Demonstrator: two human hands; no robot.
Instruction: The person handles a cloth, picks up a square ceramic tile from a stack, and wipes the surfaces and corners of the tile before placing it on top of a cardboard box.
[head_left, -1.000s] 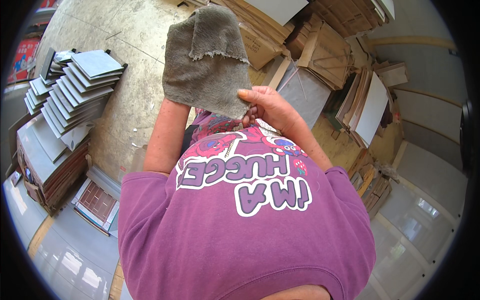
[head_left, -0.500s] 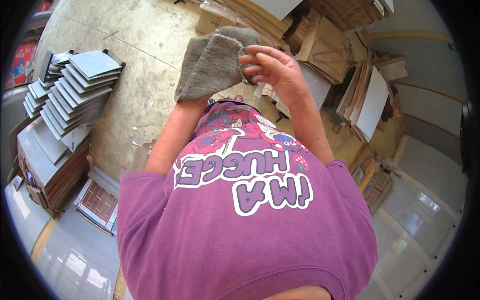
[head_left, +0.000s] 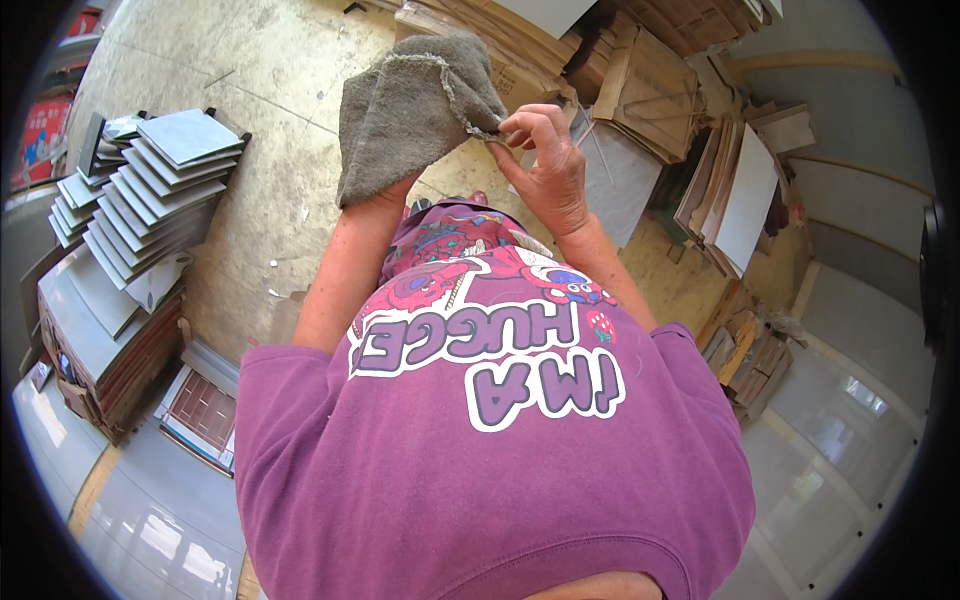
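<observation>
A grey cloth [head_left: 410,115] is draped over my left hand [head_left: 372,196], which is hidden beneath it; only the wrist shows below the fabric. My right hand [head_left: 545,165] pinches the cloth's frayed right edge between thumb and fingers. Both forearms rise in front of my purple printed shirt [head_left: 490,420]. The cloth is folded roughly in half and held above a dusty concrete floor [head_left: 270,120].
A fanned stack of grey tiles [head_left: 150,190] lies at the left on flat boxes [head_left: 100,350]. Piles of cardboard and boards [head_left: 650,90] stand at the top and right, with a white board [head_left: 745,200] leaning there. A grey slab [head_left: 615,175] lies behind my right hand.
The cloth hung open and flat a second ago; it is now folded over my left hand. My right hand rose from the cloth's lower corner to its right edge.
</observation>
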